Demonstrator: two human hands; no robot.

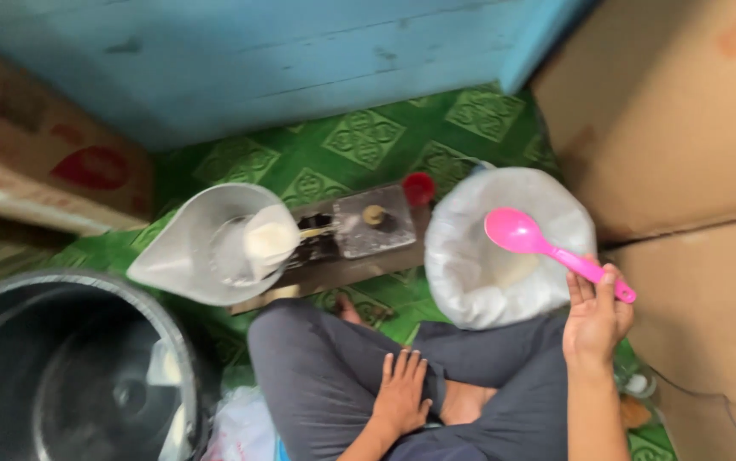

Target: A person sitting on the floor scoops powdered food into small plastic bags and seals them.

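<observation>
My right hand [595, 320] grips the handle of a pink plastic spoon [522, 234], whose bowl hangs over an open white sack [470, 282] of white powder or grain. My left hand [402, 393] lies flat, fingers apart, on my grey trouser leg, holding nothing. I sit cross-legged on the floor. To the left of the sack stands a small balance scale [359, 230] with a clear scoop-shaped pan [180, 248] that holds a small filled plastic bag [270, 242].
A large dark metal pot [172, 341] stands at lower left. Cardboard boxes [684, 128] rise on the right, another box [35, 162] on the left. Blue wooden wall [300, 60] behind. Green patterned floor mat [368, 141]. Red cap [418, 189] near the scale.
</observation>
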